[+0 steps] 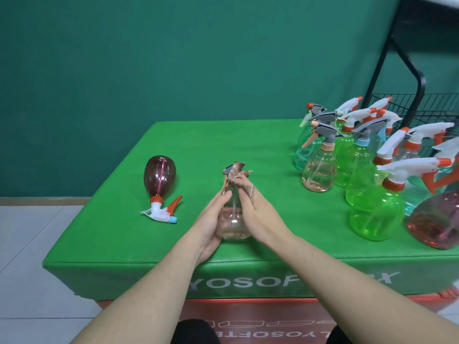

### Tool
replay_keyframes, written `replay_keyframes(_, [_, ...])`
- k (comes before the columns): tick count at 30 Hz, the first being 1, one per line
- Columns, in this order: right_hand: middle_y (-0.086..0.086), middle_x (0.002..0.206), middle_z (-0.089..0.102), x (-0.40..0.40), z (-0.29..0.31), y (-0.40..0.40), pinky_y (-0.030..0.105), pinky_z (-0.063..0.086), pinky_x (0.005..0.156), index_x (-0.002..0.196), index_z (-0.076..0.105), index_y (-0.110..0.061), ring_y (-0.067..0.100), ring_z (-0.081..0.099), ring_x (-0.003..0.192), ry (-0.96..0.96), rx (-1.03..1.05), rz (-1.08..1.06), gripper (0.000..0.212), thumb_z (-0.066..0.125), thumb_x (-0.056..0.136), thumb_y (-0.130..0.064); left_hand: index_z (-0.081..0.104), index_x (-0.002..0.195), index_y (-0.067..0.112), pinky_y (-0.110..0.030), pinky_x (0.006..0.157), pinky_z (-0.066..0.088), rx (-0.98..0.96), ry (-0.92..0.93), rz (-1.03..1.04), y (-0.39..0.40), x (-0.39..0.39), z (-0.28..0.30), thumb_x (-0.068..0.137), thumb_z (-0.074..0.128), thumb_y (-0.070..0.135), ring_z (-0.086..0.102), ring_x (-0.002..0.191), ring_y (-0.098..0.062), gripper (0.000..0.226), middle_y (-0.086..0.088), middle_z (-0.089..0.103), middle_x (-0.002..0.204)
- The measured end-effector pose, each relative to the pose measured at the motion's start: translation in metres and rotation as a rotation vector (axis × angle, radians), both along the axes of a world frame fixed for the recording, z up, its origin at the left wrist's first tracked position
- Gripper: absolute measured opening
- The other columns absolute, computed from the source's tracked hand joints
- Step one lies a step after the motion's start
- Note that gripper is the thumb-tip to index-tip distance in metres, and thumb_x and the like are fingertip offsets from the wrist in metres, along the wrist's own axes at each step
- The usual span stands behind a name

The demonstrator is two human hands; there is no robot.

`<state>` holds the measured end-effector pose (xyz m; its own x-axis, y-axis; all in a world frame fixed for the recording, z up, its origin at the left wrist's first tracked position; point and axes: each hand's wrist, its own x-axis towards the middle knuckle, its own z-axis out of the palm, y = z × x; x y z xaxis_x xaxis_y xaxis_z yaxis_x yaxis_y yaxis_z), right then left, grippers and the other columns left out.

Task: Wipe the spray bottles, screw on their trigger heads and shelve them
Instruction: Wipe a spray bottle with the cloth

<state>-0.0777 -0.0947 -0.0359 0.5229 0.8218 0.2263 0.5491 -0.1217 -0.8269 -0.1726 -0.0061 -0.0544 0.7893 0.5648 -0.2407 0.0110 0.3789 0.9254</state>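
Observation:
A clear, faintly pink spray bottle (pixel 233 223) stands upright near the front middle of the green padded table (pixel 129 239). My left hand (pixel 211 219) grips its left side. My right hand (pixel 248 197) reaches up its right side, fingers blurred and closed around the grey trigger head (pixel 229 169) at the neck. A dark red bottle (pixel 159 175) lies on its side to the left, its white and orange trigger head (pixel 161 209) pointing toward me. No cloth is visible.
Several upright spray bottles, green (pixel 376 214), pink (pixel 319 173) and teal, crowd the table's right side. Behind them stands a black metal rack with a wire basket (pixel 422 108). A dark green wall runs behind the table. White floor tiles lie to the left.

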Motion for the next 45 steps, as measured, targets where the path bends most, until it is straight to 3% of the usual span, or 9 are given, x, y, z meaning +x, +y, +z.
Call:
replay_keyframes(3, [-0.014,0.154,0.042,-0.003,-0.007,-0.013,0.025,0.022,0.123,0.15,0.042,-0.027,-0.009,0.033,0.14,0.007,0.053,0.028,0.042,0.036,0.109,-0.028,0.063,0.136,0.025,-0.042,0.087,0.059,-0.02,-0.004,0.016,-0.001,-0.002,0.001,0.101,0.053,0.054,0.073,0.108,-0.028,0.047,-0.01,0.075,0.122])
replay_keyframes(8, [-0.015,0.162,0.029,-0.005,-0.01,-0.02,0.025,0.016,0.125,0.158,0.028,-0.028,-0.007,0.023,0.146,-0.15,0.029,0.083,0.052,0.037,0.107,-0.034,0.07,0.128,0.019,-0.042,0.094,0.054,-0.049,-0.043,0.046,-0.004,-0.005,0.002,0.101,0.047,0.057,0.072,0.109,-0.025,0.051,-0.009,0.075,0.122])
replay_keyframes(14, [-0.005,0.167,0.019,0.003,0.002,0.002,0.027,0.009,0.125,0.159,0.025,-0.018,0.003,0.015,0.152,-0.199,-0.018,0.054,0.058,0.037,0.107,-0.04,0.063,0.138,0.017,-0.031,0.07,0.06,-0.056,-0.098,0.04,-0.004,-0.005,0.0,0.091,0.057,0.053,0.076,0.094,-0.018,0.059,-0.01,0.073,0.126])
replay_keyframes(20, [-0.009,0.168,0.014,0.011,0.01,0.021,0.025,0.006,0.126,0.16,0.025,-0.02,-0.002,0.009,0.152,-0.134,-0.019,0.049,0.061,0.037,0.106,-0.046,0.06,0.14,0.026,-0.057,0.091,0.059,-0.039,-0.104,0.036,-0.004,-0.001,-0.001,0.089,0.06,0.057,0.071,0.114,-0.032,0.06,-0.005,0.072,0.129])
replay_keyframes(25, [-0.013,0.166,0.02,0.008,-0.003,0.006,0.018,0.007,0.124,0.157,0.033,-0.023,-0.009,0.012,0.148,-0.087,0.048,0.036,0.05,0.031,0.109,-0.033,0.061,0.135,0.028,-0.055,0.077,0.063,0.007,-0.059,0.076,-0.008,0.003,-0.002,0.088,0.063,0.052,0.076,0.099,-0.033,0.052,-0.003,0.075,0.122])
replay_keyframes(29, [-0.01,0.164,0.026,0.006,-0.015,-0.008,0.03,0.014,0.126,0.156,0.036,-0.021,-0.005,0.015,0.15,-0.171,0.12,0.067,0.049,0.032,0.108,-0.024,0.058,0.137,0.033,-0.049,0.067,0.063,0.056,-0.036,0.124,-0.011,0.004,-0.003,0.091,0.059,0.057,0.077,0.097,-0.025,0.052,-0.002,0.072,0.126])
replay_keyframes(33, [-0.011,0.167,0.018,0.003,-0.03,-0.025,0.045,0.016,0.126,0.158,0.028,-0.027,0.005,0.008,0.154,-0.33,0.101,0.119,0.052,0.033,0.107,-0.025,0.052,0.142,0.031,-0.043,0.06,0.061,0.077,-0.064,0.182,-0.012,0.006,-0.005,0.1,0.051,0.053,0.077,0.095,-0.02,0.047,-0.002,0.072,0.125])
replay_keyframes(40, [-0.011,0.168,0.009,-0.004,-0.048,-0.058,0.05,0.01,0.126,0.16,0.026,-0.028,0.015,-0.001,0.156,-0.62,0.019,0.172,0.059,0.033,0.101,-0.031,0.056,0.137,0.023,-0.044,0.082,0.063,0.051,-0.049,0.193,-0.012,0.005,-0.003,0.081,0.053,0.067,0.074,0.105,-0.027,0.071,-0.006,0.076,0.118])
replay_keyframes(45, [0.001,0.166,0.021,-0.008,-0.057,-0.066,0.053,0.018,0.124,0.156,0.036,-0.022,0.023,0.007,0.156,-0.706,0.033,0.164,0.059,0.04,0.097,-0.03,0.058,0.132,0.02,-0.039,0.081,0.061,-0.016,-0.067,0.216,-0.01,0.005,-0.003,0.086,0.062,0.054,0.075,0.1,-0.024,0.057,-0.009,0.077,0.113])
